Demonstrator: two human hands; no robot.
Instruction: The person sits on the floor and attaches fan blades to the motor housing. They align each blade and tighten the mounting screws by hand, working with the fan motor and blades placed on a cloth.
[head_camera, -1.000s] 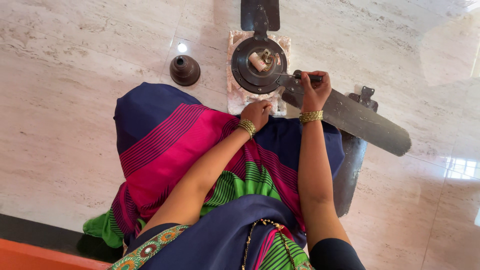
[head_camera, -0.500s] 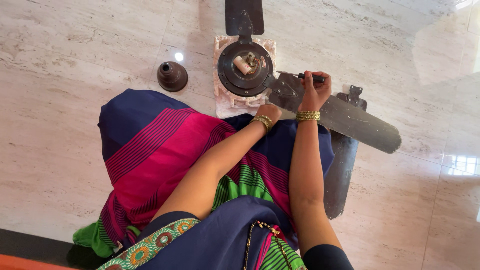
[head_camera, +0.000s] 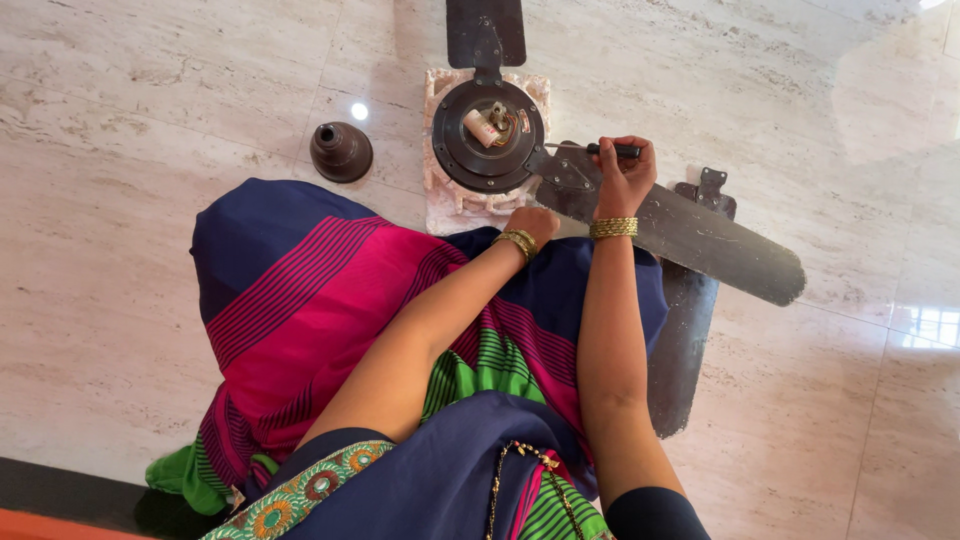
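right hand (head_camera: 625, 172) clamped on screwdriver (head_camera: 600, 150) at fan blade (head_camera: 700, 235) bracket | left hand (head_camera: 535, 222) apparently closed against fan motor (head_camera: 488, 135) | keep the tip square, motor steady

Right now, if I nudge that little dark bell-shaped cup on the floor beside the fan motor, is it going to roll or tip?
The bell-shaped cup stands wide mouth down on the glossy floor, so it would probably slide rather than tip. It looks rigid, like metal or hard plastic, and likely light. Knocked onto its side, its tapered shape would probably roll in a curve.
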